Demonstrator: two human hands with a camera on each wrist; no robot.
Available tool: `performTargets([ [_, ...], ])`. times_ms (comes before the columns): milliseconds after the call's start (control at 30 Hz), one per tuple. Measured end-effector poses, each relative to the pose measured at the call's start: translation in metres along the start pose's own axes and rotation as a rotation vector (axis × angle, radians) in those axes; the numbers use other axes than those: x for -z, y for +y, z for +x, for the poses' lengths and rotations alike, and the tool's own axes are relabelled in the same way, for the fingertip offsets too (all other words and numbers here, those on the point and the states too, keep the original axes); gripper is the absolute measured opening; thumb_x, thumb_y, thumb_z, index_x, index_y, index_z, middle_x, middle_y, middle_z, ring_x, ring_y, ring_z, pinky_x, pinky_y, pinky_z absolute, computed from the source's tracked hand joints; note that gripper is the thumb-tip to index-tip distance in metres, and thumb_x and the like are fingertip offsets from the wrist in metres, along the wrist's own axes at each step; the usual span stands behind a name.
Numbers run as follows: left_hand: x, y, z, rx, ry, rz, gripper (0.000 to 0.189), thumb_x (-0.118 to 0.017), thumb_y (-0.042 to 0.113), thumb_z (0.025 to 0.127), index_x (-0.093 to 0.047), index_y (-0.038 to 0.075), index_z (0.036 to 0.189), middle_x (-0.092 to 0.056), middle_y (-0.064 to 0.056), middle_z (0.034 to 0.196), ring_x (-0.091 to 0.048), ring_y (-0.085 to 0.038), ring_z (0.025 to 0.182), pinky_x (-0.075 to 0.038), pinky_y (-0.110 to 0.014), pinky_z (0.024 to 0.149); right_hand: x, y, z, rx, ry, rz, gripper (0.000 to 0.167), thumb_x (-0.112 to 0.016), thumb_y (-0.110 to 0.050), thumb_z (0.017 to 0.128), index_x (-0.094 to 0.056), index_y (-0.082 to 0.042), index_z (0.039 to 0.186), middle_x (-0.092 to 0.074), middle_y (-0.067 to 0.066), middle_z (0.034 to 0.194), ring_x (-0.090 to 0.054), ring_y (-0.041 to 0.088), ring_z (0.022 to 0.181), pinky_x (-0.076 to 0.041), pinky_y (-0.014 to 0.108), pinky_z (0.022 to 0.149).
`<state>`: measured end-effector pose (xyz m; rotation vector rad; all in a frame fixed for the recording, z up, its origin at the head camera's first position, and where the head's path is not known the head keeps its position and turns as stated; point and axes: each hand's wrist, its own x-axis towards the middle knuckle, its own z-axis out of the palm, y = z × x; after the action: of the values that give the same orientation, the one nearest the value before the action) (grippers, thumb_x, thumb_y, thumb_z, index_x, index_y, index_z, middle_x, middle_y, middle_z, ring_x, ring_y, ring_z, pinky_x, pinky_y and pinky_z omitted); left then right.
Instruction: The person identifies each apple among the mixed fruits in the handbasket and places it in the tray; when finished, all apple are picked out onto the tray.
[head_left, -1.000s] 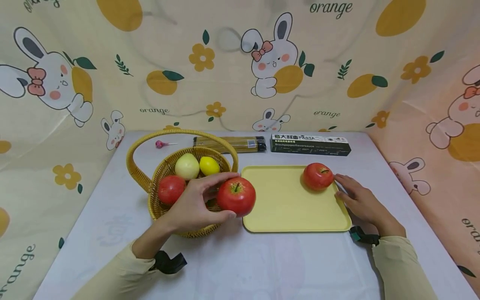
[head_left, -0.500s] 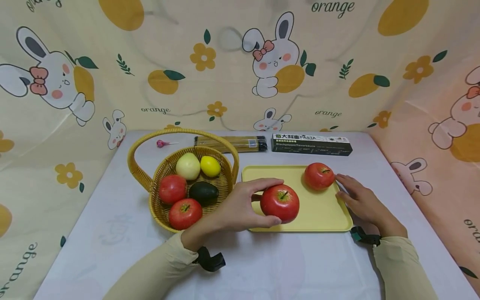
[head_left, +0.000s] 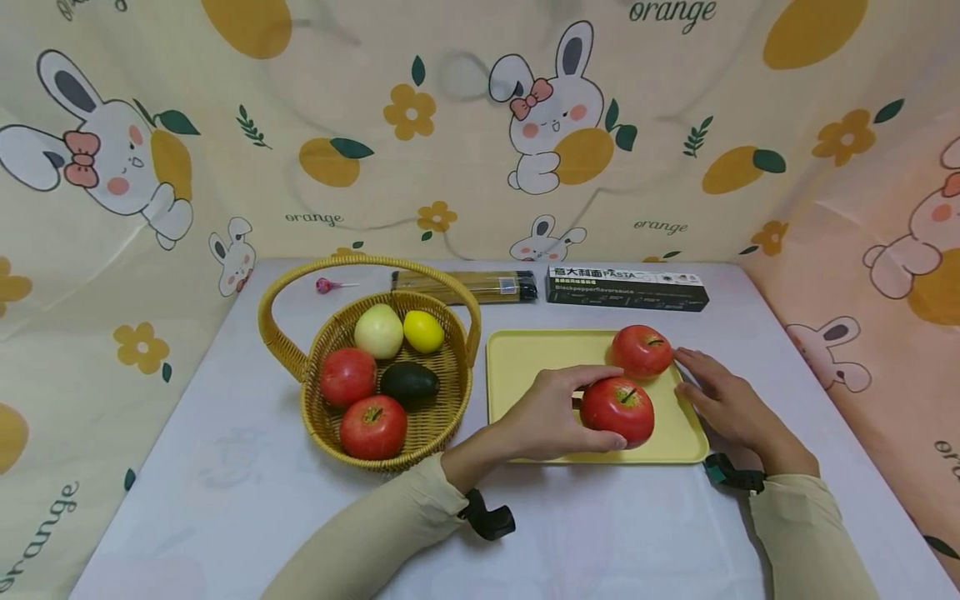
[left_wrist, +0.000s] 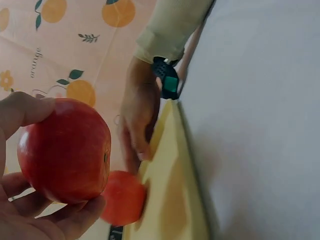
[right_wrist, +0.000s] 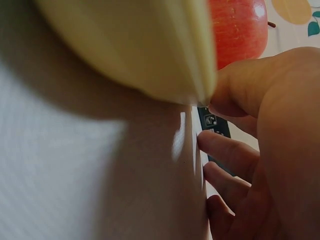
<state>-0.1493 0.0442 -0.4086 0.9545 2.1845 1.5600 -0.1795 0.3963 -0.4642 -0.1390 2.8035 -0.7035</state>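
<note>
My left hand [head_left: 551, 421] grips a red apple [head_left: 618, 414] between thumb and fingers, over the right half of the yellow tray [head_left: 532, 354]. The left wrist view shows this apple [left_wrist: 65, 152] held above the tray's surface. A second red apple [head_left: 642, 348] sits on the tray near its far right corner. At the tray's right edge lies my right hand [head_left: 735, 417], fingers extended and loose. In the right wrist view its thumb [right_wrist: 240, 87] touches the tray rim, while the other fingers [right_wrist: 232, 150] lie outside it near the tabletop.
A wicker basket [head_left: 311, 417] with a tall handle stands left of the tray, holding several fruits, among them red apples [head_left: 373, 427] and a yellow lemon [head_left: 423, 332]. Behind are a pasta packet [head_left: 465, 286], a black pasta box [head_left: 626, 289] and a lollipop [head_left: 324, 285].
My left hand has carried the apple rightwards from over the basket to over the tray, close to the other apple. The right hand has stayed at the tray's edge.
</note>
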Motion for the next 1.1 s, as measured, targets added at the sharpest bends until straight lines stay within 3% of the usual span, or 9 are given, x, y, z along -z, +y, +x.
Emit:
performTargets([
  [267, -0.026, -0.012, 0.029, 0.1, -0.021, 0.02, 0.079, -0.093, 0.027, 0.086, -0.059, 0.017, 0.157, -0.068, 0.007, 0.136, -0.057, 0.002, 0.119, -0.058, -0.013, 0.085, 0.001, 0.003, -0.001, 0.013, 0.007, 0.001, 0.078, -0.057, -0.047, 0.112, -0.025, -0.015, 0.175, -0.023, 0.032, 0.177, -0.025, 0.065, 0.157, -0.035, 0.088, 0.108],
  [633, -0.052, -0.02, 0.058, 0.154, -0.047, 0.073, 0.08, -0.094, 0.028, 0.086, -0.059, 0.018, 0.157, -0.067, 0.011, 0.139, -0.055, 0.001, 0.124, -0.056, -0.014, 0.089, 0.002, 0.003, -0.002, 0.045, 0.018, 0.002, 0.075, -0.059, -0.042, 0.112, -0.028, -0.015, 0.175, -0.027, 0.033, 0.175, -0.028, 0.065, 0.156, -0.035, 0.09, 0.106],
  [867, -0.061, -0.026, 0.066, 0.126, -0.05, 0.14, 0.08, -0.094, 0.029, 0.087, -0.057, 0.02, 0.158, -0.065, 0.009, 0.144, -0.055, -0.001, 0.129, -0.054, -0.013, 0.093, 0.001, 0.002, -0.002, 0.057, 0.019, 0.001, 0.074, -0.059, -0.041, 0.112, -0.028, -0.015, 0.174, -0.028, 0.033, 0.174, -0.025, 0.064, 0.157, -0.035, 0.09, 0.106],
  [1100, -0.067, -0.024, 0.065, 0.039, -0.056, 0.355, 0.082, -0.091, 0.036, 0.091, -0.051, 0.019, 0.161, -0.064, 0.009, 0.149, -0.056, -0.004, 0.135, -0.051, -0.01, 0.1, 0.002, 0.002, 0.0, 0.042, 0.005, 0.012, 0.075, -0.057, -0.043, 0.113, -0.025, -0.017, 0.175, -0.024, 0.033, 0.176, -0.023, 0.064, 0.159, -0.033, 0.091, 0.106],
])
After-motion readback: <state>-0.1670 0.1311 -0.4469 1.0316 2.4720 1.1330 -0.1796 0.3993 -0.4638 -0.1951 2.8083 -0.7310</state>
